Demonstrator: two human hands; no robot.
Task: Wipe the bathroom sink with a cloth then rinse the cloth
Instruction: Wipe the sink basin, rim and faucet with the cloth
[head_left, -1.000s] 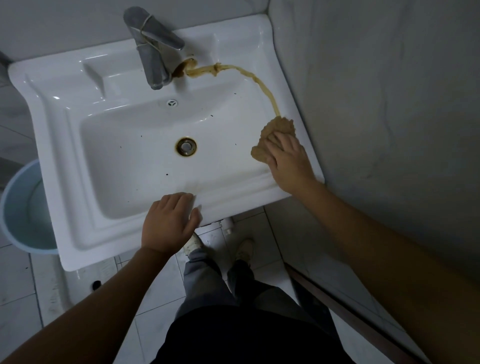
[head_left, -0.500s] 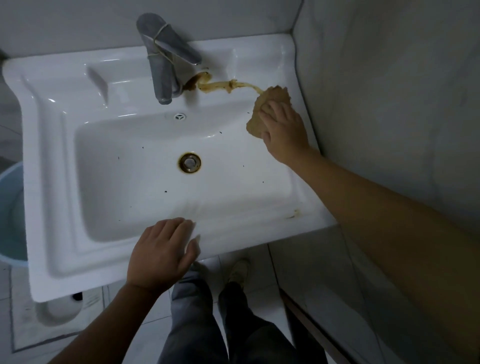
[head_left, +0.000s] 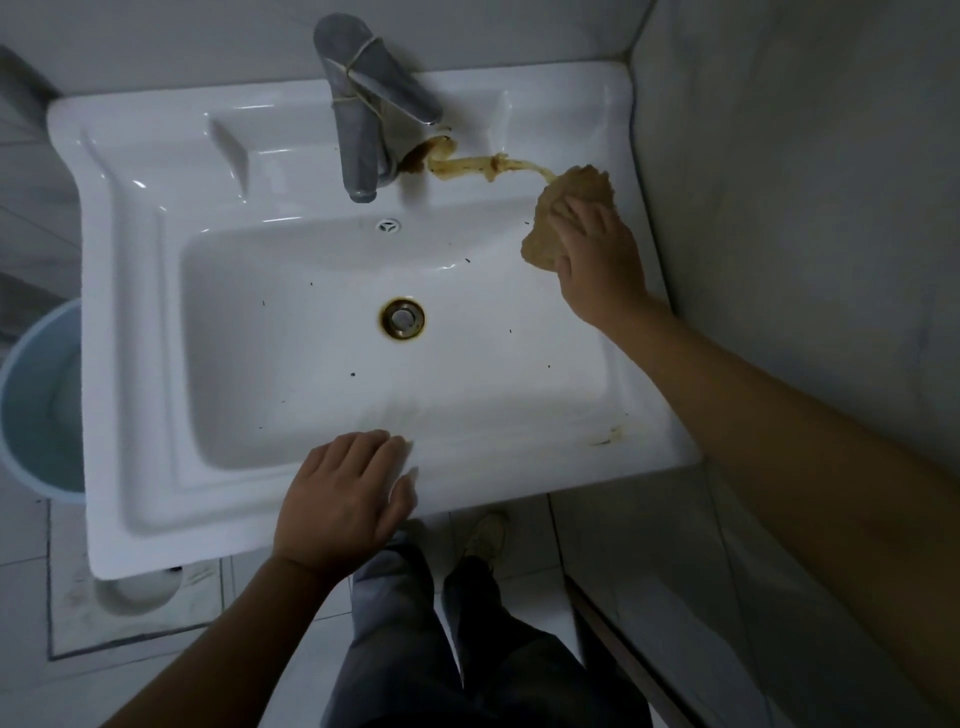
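Observation:
A white rectangular sink fills the view, with dark specks in its basin and a rust-ringed drain. A brown smear runs along the back ledge from the base of the grey tap to a tan cloth. My right hand presses the cloth flat on the sink's right rim with straight fingers. My left hand rests flat on the front rim, holding nothing.
A grey wall runs close along the sink's right side. A light blue bucket stands on the tiled floor to the left. My legs and shoes show below the front edge. A small brown mark sits at the front right corner.
My right hand has pushed the cloth from the front right rim back along the rim toward the tap, wiping away that part of the smear. My left hand stayed on the front rim.

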